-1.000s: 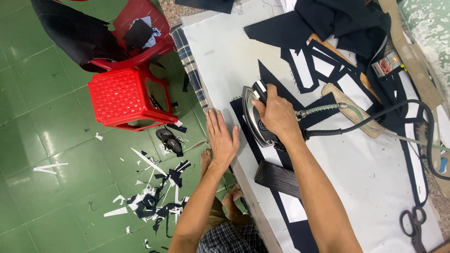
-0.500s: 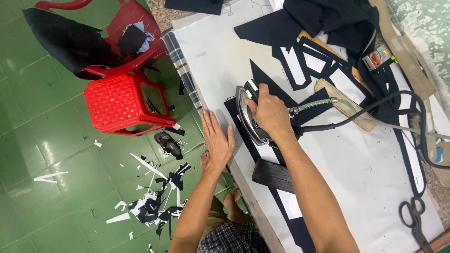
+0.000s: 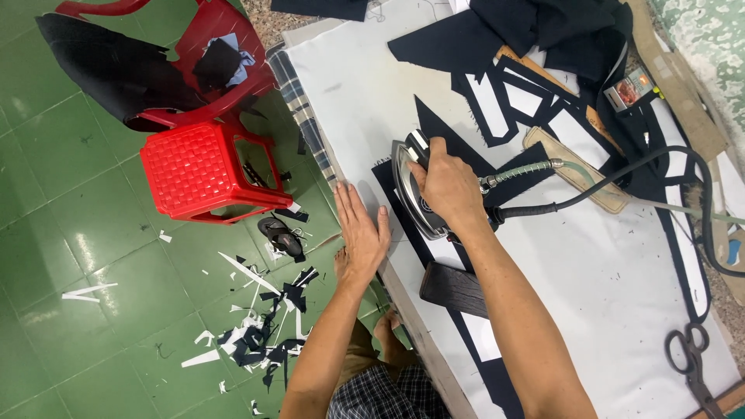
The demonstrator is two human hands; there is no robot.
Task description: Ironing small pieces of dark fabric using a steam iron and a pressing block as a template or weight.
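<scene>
Right hand point(image 3: 446, 186) clenched on iron point(image 3: 415, 190); left hand point(image 3: 361, 233) spread flat at 8 o'clock (burn risk if iron slides back).

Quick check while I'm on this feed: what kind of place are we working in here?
Most likely a small tailoring or garment workshop. The right hand grips a steam iron on dark fabric strips over a white padded table, scissors lie nearby, and fabric offcuts litter the green tile floor.
</scene>
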